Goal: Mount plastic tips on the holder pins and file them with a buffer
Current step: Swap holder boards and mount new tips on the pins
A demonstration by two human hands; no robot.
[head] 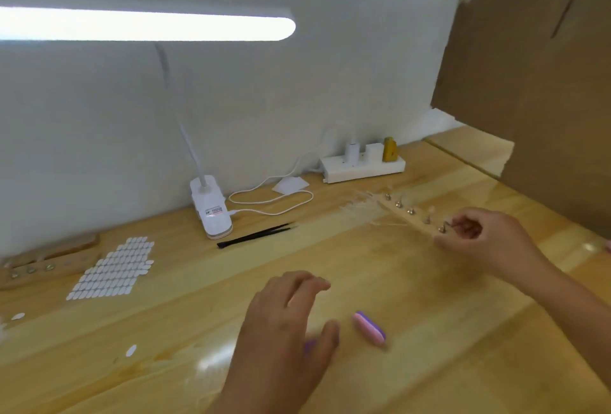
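Observation:
A wooden holder strip (408, 215) with several metal pins lies at the right of the table. My right hand (479, 238) is closed on its near end, fingertips at the last pin. No plastic tips show on its pins. A pink and purple buffer (368, 327) lies flat on the table in front of me. My left hand (291, 317) hovers just left of it, fingers spread and holding nothing. A small purple piece (310, 344) peeks out under that hand. A sheet of white plastic tips (115, 268) lies at the left.
A second wooden holder (43, 265) sits at the far left edge. Black tweezers (254, 235), a clamp lamp base (211, 212) with its cable, and a white power strip (363, 167) line the wall. Cardboard (529, 83) stands at the right. Loose tips (131, 350) lie front left.

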